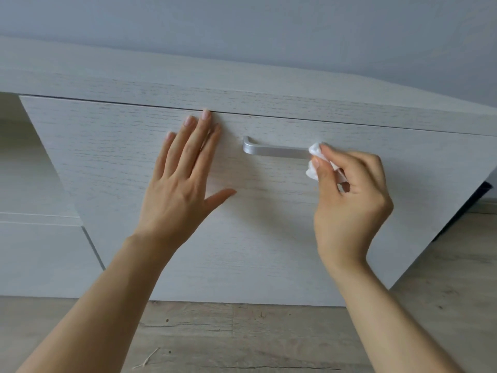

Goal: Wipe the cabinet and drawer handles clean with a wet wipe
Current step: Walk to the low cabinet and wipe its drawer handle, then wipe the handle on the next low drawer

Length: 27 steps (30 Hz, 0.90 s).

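Wooden floor (242, 332), grey wall (269, 28)

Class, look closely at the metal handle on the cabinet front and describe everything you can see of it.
The handle is a slim bar of brushed, silver-grey metal, lying level across the pale wood-grain cabinet front. Its left end bends back to meet the panel; its right end is hidden behind a crumpled white wet wipe, which the right hand pinches against it. The left hand lies flat on the panel to the handle's left, not touching it.
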### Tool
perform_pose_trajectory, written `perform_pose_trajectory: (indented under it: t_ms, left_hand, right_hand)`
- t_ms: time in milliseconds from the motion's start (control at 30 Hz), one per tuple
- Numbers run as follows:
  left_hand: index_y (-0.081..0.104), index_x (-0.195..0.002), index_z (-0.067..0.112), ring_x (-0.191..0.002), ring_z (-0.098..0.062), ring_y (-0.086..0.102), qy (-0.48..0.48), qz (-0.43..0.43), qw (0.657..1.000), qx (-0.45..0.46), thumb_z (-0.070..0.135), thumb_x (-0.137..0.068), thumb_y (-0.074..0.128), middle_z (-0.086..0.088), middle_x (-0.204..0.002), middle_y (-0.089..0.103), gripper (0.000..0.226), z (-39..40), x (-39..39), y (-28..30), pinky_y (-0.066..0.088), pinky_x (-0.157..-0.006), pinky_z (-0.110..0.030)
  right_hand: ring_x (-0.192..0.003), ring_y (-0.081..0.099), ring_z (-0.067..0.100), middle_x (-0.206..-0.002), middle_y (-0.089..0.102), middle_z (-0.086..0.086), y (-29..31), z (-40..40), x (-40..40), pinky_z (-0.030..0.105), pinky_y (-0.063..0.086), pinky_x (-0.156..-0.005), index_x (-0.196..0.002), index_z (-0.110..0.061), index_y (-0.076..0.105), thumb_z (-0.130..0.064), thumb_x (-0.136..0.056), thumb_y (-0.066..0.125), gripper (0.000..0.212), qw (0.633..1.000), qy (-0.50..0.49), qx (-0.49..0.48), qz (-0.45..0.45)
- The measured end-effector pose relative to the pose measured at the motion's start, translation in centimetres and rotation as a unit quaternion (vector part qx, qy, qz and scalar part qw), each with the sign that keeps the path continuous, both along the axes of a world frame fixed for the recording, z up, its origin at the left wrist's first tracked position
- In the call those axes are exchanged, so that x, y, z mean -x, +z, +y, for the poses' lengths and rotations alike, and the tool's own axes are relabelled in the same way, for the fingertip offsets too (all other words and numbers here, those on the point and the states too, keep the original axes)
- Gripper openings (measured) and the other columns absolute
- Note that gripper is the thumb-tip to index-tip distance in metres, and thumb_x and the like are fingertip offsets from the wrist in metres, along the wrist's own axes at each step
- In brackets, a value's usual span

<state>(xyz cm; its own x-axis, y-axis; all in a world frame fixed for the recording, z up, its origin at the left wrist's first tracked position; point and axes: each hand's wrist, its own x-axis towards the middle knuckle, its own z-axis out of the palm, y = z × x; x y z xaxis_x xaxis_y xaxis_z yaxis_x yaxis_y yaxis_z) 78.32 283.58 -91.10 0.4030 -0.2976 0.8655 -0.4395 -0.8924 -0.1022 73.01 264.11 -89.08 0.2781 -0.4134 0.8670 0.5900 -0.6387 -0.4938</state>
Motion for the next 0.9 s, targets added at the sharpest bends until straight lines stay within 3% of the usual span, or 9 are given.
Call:
perform_pose_trajectory:
  t_ms: [133,267,400,500,633,733,900]
  left_hand:
    - [0.021,-0.148,0.001,-0.146,-0.026,0.011,0.008,0.015,1.0,-0.011,0.046,-0.086,0.058,-0.011,-0.157,0.014,0.085,0.2,0.5,0.2,0.009,-0.12,-0.04]
    - [0.024,-0.148,0.0,-0.145,-0.027,0.012,0.027,0.032,0.999,-0.014,0.045,-0.084,0.06,-0.013,-0.157,0.015,0.086,0.1,1.0,0.5,0.011,-0.119,-0.041]
    - [0.024,-0.148,0.001,-0.145,-0.027,0.013,0.05,0.054,0.997,-0.02,0.044,-0.082,0.064,-0.01,-0.157,0.014,0.088,0.2,1.8,0.6,0.014,-0.118,-0.043]
    - [0.024,-0.149,0.004,-0.144,-0.026,0.015,0.073,0.087,0.994,-0.01,0.042,-0.081,0.067,-0.008,-0.157,0.015,0.089,1.2,2.9,0.8,0.019,-0.116,-0.043]
    - [0.025,-0.149,0.008,-0.144,-0.025,0.018,0.121,0.149,0.979,-0.062,0.043,-0.083,0.065,-0.008,-0.156,0.019,0.085,4.2,5.2,1.6,0.018,-0.116,-0.041]
    - [0.024,-0.149,0.01,-0.144,-0.025,0.017,0.159,0.2,0.961,-0.107,0.041,-0.084,0.068,-0.006,-0.156,0.017,0.085,7.1,7.4,2.5,0.016,-0.117,-0.041]
    - [0.011,-0.152,0.017,-0.147,-0.019,0.007,0.212,0.27,0.933,-0.108,0.05,-0.091,0.054,-0.001,-0.158,0.007,0.081,13.1,9.4,1.9,0.002,-0.119,-0.032]
  right_hand:
    - [-0.074,0.059,-0.012,-0.087,0.05,-0.011,0.1,-2.8,-0.5,0.008,0.047,-0.071,-0.101,-0.003,0.069,0.004,-0.085,0.063,0.018,0.995,-0.01,-0.101,-0.018]
    - [-0.08,0.058,-0.012,-0.09,0.053,-0.005,0.1,-1.2,0.1,0.009,0.048,-0.073,-0.101,-0.006,0.067,0.004,-0.086,0.064,0.018,0.998,0.036,-0.025,-0.05]
    - [-0.075,0.062,-0.001,-0.092,0.056,-0.004,-1.0,2.0,0.5,0.022,0.055,-0.071,-0.098,-0.006,0.071,0.004,-0.085,0.066,0.016,0.994,0.107,0.002,-0.006]
    - [-0.071,0.065,0.009,-0.088,0.058,-0.002,0.1,4.2,0.3,0.02,0.054,-0.07,-0.094,-0.006,0.072,0.004,-0.084,0.066,0.015,0.983,0.177,0.012,0.041]
    - [-0.078,0.067,0.025,-0.092,0.062,0.003,2.5,7.3,-0.2,0.04,0.054,-0.07,-0.095,-0.011,0.073,-0.003,-0.086,0.065,0.015,0.976,0.194,0.012,0.097]
    - [-0.077,0.068,0.023,-0.095,0.06,0.003,3.6,9.4,0.3,0.039,0.055,-0.069,-0.098,-0.011,0.072,-0.004,-0.087,0.063,0.015,0.965,0.236,0.02,0.11]
    - [-0.079,0.065,0.023,-0.096,0.06,0.003,4.1,13.9,0.2,0.041,0.054,-0.07,-0.097,-0.012,0.071,-0.01,-0.089,0.063,0.011,0.926,0.301,0.142,0.181]
